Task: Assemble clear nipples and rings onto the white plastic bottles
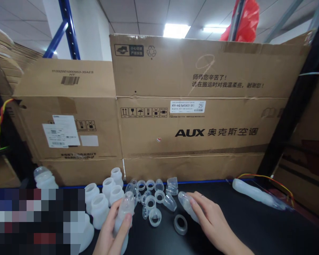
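My left hand [114, 226] is wrapped round a frosted white baby bottle [120, 224] whose top is a clear, narrowing piece. The bottle stands tilted slightly to the right. Farther right, my right hand [211, 216] has its fingers closed over a translucent, round-ended piece [186, 202]; the fingers cover part of it, and I cannot tell its exact kind. Just left of that hand, a grey-white ring [180, 224] lies on the black table. Between the hands are several clear caps [170, 202] and translucent collar rings [155, 217], some heaped together.
Several open frosted bottles [99, 210] stand on the left, with a capped bottle [44, 178] behind them. A long white, plastic-wrapped item [255, 193] lies at the right. Tall cardboard [202, 148] walls off the back of the black table [244, 223]. A blurred patch hides the lower left.
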`<state>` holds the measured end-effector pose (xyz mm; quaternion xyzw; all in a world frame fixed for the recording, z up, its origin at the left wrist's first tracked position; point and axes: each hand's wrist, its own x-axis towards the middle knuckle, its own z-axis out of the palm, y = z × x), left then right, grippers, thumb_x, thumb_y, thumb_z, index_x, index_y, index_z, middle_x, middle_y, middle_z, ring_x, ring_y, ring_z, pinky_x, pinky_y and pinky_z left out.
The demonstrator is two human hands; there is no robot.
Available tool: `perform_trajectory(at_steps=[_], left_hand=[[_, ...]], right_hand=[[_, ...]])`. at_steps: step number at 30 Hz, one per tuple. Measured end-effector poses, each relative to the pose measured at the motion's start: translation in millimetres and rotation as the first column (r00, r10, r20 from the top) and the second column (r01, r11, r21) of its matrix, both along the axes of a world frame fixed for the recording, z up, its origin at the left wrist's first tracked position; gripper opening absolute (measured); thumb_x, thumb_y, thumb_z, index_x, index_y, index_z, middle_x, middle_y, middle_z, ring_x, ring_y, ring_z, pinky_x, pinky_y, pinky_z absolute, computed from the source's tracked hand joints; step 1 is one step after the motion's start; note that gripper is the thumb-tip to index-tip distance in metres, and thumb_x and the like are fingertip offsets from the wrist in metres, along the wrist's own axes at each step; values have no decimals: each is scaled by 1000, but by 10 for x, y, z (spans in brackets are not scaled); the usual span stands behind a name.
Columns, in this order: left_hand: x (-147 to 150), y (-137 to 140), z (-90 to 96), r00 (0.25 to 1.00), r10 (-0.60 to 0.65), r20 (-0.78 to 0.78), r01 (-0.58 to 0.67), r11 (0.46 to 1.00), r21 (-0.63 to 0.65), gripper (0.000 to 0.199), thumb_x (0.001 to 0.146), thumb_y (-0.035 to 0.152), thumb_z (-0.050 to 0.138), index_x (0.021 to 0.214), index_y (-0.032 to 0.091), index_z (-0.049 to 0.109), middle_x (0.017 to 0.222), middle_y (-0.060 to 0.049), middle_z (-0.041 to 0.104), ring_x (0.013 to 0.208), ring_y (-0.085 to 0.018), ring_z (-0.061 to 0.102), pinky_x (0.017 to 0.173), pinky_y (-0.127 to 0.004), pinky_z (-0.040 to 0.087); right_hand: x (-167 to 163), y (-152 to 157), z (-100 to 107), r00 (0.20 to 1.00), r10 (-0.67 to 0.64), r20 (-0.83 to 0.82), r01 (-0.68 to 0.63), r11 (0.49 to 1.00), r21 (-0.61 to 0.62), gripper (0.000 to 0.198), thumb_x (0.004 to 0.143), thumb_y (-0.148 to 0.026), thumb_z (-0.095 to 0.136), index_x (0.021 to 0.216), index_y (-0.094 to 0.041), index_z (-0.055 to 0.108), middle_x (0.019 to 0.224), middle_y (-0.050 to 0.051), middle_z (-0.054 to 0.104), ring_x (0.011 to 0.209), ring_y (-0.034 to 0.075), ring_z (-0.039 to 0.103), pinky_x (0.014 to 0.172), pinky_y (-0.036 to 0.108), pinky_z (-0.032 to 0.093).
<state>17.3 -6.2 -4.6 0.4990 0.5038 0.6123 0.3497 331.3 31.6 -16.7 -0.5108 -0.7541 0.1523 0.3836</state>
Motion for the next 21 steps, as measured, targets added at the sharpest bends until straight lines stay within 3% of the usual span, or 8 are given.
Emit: perform_trajectory(at_steps=[3, 5, 8, 12, 14, 21], left_hand=[[33, -1, -6, 1000, 5, -28, -5, 1000, 21, 58, 82, 66, 74, 121, 24, 66, 76, -2, 71, 64, -20, 62, 65, -28, 55], [56, 10, -18, 1000, 4, -16, -4, 1000, -10, 62, 79, 67, 75, 122, 22, 67, 70, 0, 68, 57, -18, 58, 58, -27, 53], [76, 22, -20, 1000, -16, 4, 16, 999, -40, 65, 75, 69, 77, 117, 20, 70, 65, 0, 66, 54, -16, 56, 55, -26, 52], [71, 13, 9, 1000, -26, 6, 26, 999, -34, 62, 77, 69, 76, 113, 19, 71, 64, 1, 65, 52, -15, 55, 55, -25, 50], [64, 0, 15, 1000, -24, -13, 23, 999, -22, 61, 78, 69, 74, 113, 19, 71, 65, 1, 66, 54, -15, 57, 57, -25, 51], [65, -59, -83, 998, -50, -45, 52, 998, 42, 60, 87, 69, 65, 124, 22, 60, 83, -2, 72, 66, -19, 64, 69, -30, 56]], right_hand=[[0, -1, -22, 996, -64, -58, 63, 998, -22, 36, 108, -53, 38, 128, -29, 58, 92, 1, 72, 76, 22, 68, 72, 31, 50], [5, -7, -26, 995, -64, -75, 61, 997, -39, 36, 109, -53, 35, 112, -28, 61, 82, 0, 69, 68, 20, 64, 67, 30, 47], [7, -22, -2, 998, 5, -56, -7, 999, -39, 46, 111, -51, 28, 99, -27, 66, 86, 1, 71, 76, 21, 67, 73, 31, 48], [1, -54, 31, 997, 60, 40, -59, 998, -18, 37, 106, -55, 41, 120, -32, 67, 113, 2, 76, 101, 25, 72, 87, 34, 50], [-2, -67, 24, 994, 43, 98, -42, 999, -17, 39, 102, -57, 50, 130, -33, 61, 118, 2, 75, 103, 26, 72, 89, 35, 50], [-39, -80, 45, 996, -9, 84, 15, 997, -71, 33, 102, -57, 52, 113, -26, 54, 89, -1, 72, 73, 20, 65, 72, 30, 47]])
